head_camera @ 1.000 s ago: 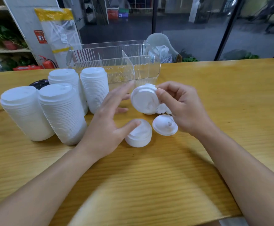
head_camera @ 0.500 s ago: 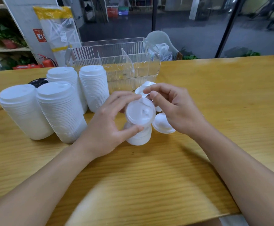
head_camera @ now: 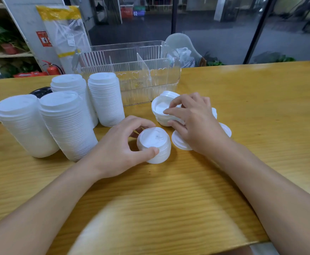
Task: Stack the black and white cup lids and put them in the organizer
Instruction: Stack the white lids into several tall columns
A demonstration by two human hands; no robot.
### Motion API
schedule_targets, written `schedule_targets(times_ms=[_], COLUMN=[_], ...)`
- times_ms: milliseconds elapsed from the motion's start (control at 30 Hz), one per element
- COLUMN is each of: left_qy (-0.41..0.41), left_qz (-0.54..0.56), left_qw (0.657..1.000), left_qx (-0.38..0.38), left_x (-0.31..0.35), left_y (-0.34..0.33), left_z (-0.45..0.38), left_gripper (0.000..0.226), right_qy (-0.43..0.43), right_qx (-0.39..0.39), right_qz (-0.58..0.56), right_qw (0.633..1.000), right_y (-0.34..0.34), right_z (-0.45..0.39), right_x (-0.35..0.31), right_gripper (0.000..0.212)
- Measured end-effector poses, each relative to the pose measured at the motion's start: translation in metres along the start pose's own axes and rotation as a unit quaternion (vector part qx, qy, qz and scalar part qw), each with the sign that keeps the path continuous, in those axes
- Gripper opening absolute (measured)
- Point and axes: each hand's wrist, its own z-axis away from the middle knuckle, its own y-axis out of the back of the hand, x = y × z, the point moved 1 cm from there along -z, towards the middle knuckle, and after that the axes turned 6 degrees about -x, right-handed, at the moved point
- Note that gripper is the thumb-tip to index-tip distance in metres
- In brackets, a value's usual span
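My left hand (head_camera: 121, 150) grips a short stack of white lids (head_camera: 155, 144) standing on the table, thumb in front and fingers behind. My right hand (head_camera: 193, 120) pinches an upturned white lid (head_camera: 159, 107) lying on a small pile of lids next to the organizer. A single white lid (head_camera: 179, 142) lies flat under my right palm. The clear organizer (head_camera: 130, 70) with a divider stands behind, and no lids show in it. Several tall white lid stacks (head_camera: 64, 122) stand at the left. A black lid (head_camera: 40, 91) peeks out behind them.
More loose white lids (head_camera: 226, 128) lie partly hidden by my right hand. A wrapped yellow-topped package (head_camera: 64, 35) leans behind the table's far edge. A pale chair (head_camera: 180, 42) with a plastic bag stands behind the organizer. The wooden table (head_camera: 261, 107) extends to the right.
The lid that my right hand held up was set on the short stack under my left hand. My right hand then moved back and took hold of another lid by the organizer.
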Motion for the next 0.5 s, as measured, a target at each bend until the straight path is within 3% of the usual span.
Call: schedule_targets(times_ms=[500], left_qy=[0.004], left_qz=[-0.001], left_qw=[1.0], left_qx=[-0.009], left_x=[0.0015], left_y=[-0.003], left_z=[0.0017], left_gripper=[0.052], right_qy=[0.004], right_qx=[0.046], right_qz=[0.009], right_qw=[0.999], right_y=[0.0006], right_z=[-0.0047], right_x=[-0.0032], right_gripper=[0.009])
